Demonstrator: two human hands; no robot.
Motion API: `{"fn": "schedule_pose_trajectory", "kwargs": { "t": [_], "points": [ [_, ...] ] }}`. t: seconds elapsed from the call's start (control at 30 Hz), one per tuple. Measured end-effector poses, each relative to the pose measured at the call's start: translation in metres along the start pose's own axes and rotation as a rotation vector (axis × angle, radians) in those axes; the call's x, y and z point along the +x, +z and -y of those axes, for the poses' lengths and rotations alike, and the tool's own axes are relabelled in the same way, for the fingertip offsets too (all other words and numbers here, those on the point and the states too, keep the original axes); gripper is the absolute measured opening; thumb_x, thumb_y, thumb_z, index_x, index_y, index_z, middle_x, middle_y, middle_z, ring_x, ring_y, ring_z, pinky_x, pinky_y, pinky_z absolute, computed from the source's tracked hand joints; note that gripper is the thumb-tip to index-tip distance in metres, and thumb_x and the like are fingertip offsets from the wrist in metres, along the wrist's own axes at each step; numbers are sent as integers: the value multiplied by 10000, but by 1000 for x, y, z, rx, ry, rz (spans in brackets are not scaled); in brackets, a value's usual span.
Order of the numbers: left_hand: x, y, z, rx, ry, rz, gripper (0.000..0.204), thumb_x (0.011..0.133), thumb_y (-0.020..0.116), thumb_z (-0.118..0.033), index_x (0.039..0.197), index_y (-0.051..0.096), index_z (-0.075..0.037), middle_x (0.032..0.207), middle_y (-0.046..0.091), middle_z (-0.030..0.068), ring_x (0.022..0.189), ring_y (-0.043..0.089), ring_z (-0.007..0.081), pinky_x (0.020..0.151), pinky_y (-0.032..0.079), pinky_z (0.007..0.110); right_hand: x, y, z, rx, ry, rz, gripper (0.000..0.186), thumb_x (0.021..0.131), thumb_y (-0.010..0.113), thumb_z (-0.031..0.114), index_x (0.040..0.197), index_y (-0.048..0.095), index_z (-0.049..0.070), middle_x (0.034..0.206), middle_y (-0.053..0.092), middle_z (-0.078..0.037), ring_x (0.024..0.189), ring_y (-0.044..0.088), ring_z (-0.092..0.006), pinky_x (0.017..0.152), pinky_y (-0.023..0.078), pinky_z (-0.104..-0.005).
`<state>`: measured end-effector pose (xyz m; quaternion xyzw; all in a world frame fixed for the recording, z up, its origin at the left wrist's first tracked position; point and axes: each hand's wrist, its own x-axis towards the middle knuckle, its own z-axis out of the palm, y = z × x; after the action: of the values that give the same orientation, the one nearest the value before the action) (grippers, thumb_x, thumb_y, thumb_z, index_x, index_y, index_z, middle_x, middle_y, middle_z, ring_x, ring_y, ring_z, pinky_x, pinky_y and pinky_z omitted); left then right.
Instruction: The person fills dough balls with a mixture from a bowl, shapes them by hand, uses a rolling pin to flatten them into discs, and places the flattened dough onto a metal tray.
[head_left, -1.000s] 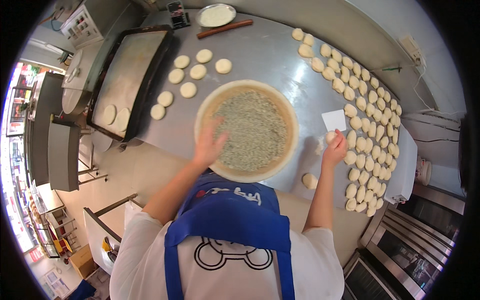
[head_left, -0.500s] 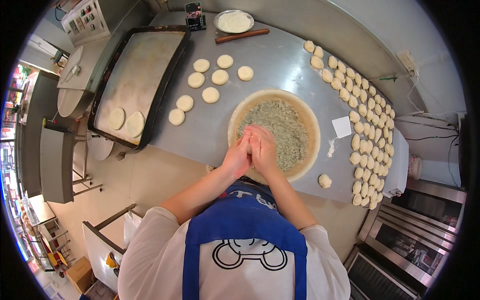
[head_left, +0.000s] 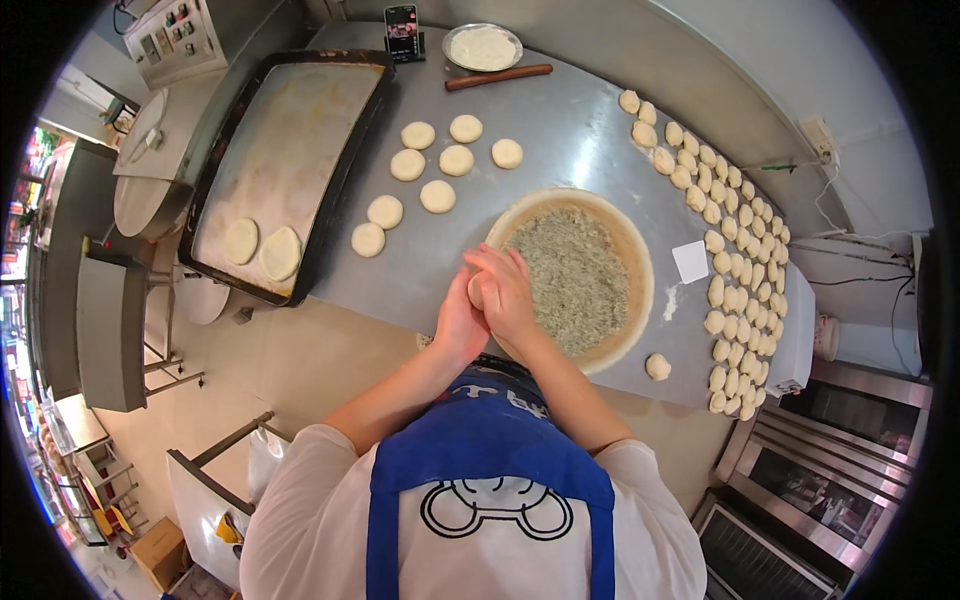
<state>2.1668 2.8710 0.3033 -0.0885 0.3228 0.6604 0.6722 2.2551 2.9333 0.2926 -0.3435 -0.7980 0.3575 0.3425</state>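
My left hand [head_left: 459, 318] and my right hand [head_left: 507, 298] are closed together around a dough ball [head_left: 476, 292], of which only a small pale part shows between the fingers. Both hands are at the left rim of a large round bowl [head_left: 643, 265]. Inside the bowl lies a greyish-green crumbly filling [head_left: 578, 280]. To the left of the bowl, several flat round dough pieces [head_left: 437, 197] rest on the metal table. A single dough ball [head_left: 658, 367] sits right of the bowl, near the table's front edge.
A dark-rimmed baking tray [head_left: 300, 130] with two flattened dough rounds [head_left: 281, 253] stands at the left. Along the right side are many dough balls [head_left: 742, 270] in rows, beside a white scraper [head_left: 690, 262]. A rolling pin [head_left: 498, 78], flour plate [head_left: 483, 48] and phone [head_left: 402, 33] are at the back.
My joined hands have moved left, from over the filling to the bowl's left rim, still closed on the dough. The view has shifted slightly.
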Motion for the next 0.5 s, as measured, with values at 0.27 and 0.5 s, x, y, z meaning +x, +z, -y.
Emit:
{"fn": "schedule_pose_trajectory", "kwargs": {
  "t": [0.27,0.5],
  "points": [
    [-9,-10,10,230,140,-156,574,1097,320,-505,1392,507,-50,1396,561,91,1284,542,208,1071,444,334,-6,8,-5,-150,-120,177,403,947,492,241,1286,624,67,1336,620,-165,1295,536,-351,1158,290,-539],
    [8,-71,-38,1438,604,-131,653,932,679,-443,1399,494,-26,1384,549,119,1291,515,288,1066,425,382,-10,2,18,-59,36,-58,506,888,638,214,1343,542,16,1374,541,-250,1292,491,-429,1112,338,-540]
  ]
}}
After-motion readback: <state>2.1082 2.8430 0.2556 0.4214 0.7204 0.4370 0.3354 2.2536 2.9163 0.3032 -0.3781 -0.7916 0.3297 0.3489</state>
